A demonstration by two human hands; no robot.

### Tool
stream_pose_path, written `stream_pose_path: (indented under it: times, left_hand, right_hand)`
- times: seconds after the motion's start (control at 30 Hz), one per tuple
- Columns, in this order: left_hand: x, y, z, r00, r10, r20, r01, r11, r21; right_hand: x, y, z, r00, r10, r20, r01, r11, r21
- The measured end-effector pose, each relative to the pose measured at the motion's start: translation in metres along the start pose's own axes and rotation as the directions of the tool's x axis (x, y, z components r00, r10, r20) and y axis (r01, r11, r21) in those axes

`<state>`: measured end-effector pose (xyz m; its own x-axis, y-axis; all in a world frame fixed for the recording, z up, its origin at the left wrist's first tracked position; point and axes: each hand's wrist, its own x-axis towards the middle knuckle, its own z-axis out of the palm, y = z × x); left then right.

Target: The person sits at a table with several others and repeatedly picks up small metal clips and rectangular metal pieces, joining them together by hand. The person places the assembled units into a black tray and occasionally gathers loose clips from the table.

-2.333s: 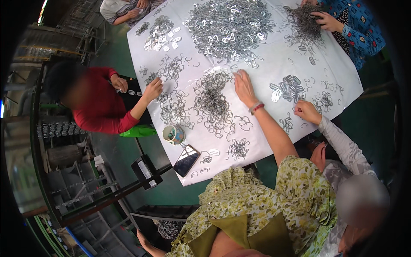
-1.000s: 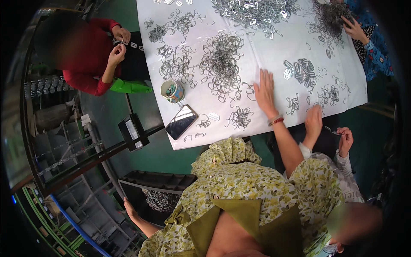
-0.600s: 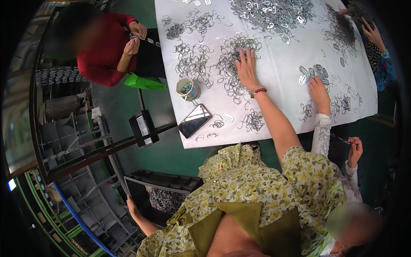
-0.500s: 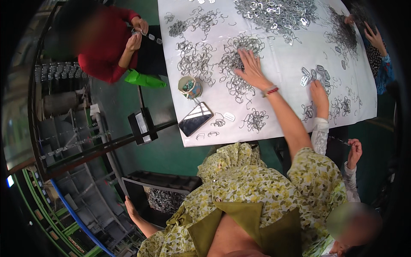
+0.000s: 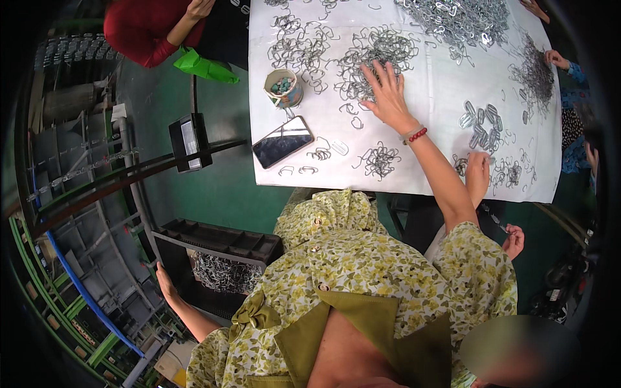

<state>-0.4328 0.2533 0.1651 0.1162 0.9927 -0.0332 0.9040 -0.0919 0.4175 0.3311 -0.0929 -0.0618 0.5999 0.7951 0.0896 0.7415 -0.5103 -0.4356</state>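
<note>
Upper centre: right hand [image 5: 388,97] flat, fingers spread, on grey wire clip pile [image 5: 375,55]; white-covered table [image 5: 414,181] edge bare below. Small cup [image 5: 283,88] holds teal pieces. Left hand [image 5: 165,284] lower left, open, by black tray [image 5: 220,239].

Left hand [image 5: 167,284] hangs low beside a dark tray [image 5: 220,238]; fingers too dim to tell if they hold anything. Right hand [image 5: 388,94] covers part of a wire clip pile [image 5: 372,58]; what's under the palm is hidden. Worktop [image 5: 427,174] cut off at top edge, w/ more clips. Red-sleeved person [image 5: 152,29] cut off at top. Cup [image 5: 283,87] contents too small to tell. Far-right hands [image 5: 556,58] partly lost in dark rim.
</note>
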Motion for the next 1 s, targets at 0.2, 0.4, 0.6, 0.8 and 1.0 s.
stream_pose_path:
  times: [0.2,0.4,0.6,0.8,1.0]
  left_hand:
    - [-0.016,0.005,0.005,0.998,-0.060,-0.009,0.060,0.998,0.025]
    - [-0.029,0.017,0.001,0.996,-0.090,-0.025,0.092,0.994,0.062]
    - [-0.034,0.020,0.001,0.995,-0.094,-0.014,0.095,0.991,0.093]
    - [-0.029,0.021,0.000,0.996,-0.085,-0.001,0.085,0.990,0.110]
    - [-0.032,0.024,-0.001,0.996,-0.087,-0.005,0.087,0.988,0.125]
  right_hand:
    - [-0.037,-0.052,-0.036,0.850,-0.389,0.355,0.394,0.917,0.063]
    - [-0.078,-0.079,-0.002,0.829,-0.396,0.395,0.401,0.913,0.073]
    - [-0.034,-0.052,-0.007,0.934,-0.213,0.288,0.228,0.973,-0.020]
    - [0.028,0.020,-0.006,0.981,-0.151,0.124,0.159,0.986,-0.058]
    - [0.011,-0.007,-0.025,0.968,-0.224,0.114,0.224,0.975,0.014]
